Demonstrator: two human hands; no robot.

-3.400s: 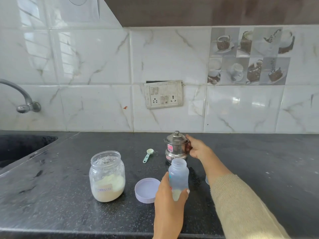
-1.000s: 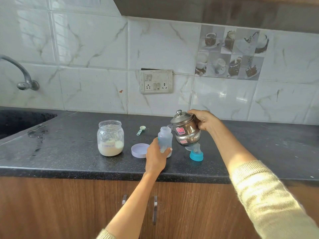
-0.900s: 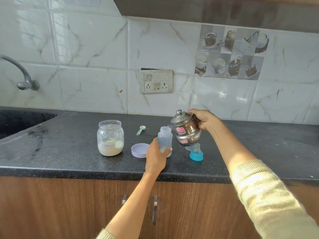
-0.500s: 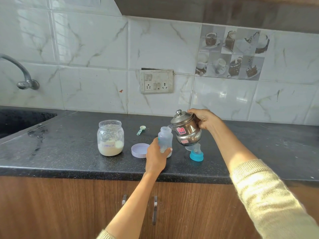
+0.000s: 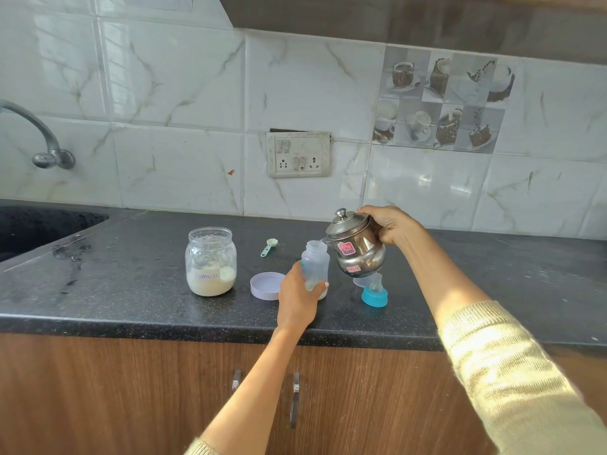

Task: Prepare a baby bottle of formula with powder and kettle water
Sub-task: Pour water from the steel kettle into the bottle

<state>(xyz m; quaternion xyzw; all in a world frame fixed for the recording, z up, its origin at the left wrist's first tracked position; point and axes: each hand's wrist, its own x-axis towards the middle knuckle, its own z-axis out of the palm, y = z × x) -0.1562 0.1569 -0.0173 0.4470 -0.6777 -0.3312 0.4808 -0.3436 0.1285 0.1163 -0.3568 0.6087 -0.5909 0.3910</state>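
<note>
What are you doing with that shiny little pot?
A person is making a baby bottle. The right hand tips a small shiny steel kettle with its spout over the mouth of a clear plastic baby bottle, which the left hand grips on the dark stone counter. Some pale powder sits in the bottle's bottom. Beside it stand an open glass jar of formula powder, its round lilac lid, a small green scoop and the blue-ringed teat.

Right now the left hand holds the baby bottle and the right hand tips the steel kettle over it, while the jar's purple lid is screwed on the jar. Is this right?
Not quite. The head view shows the purple lid lying on the counter, between the jar and the left hand; the jar is open. The rest is right.
</note>
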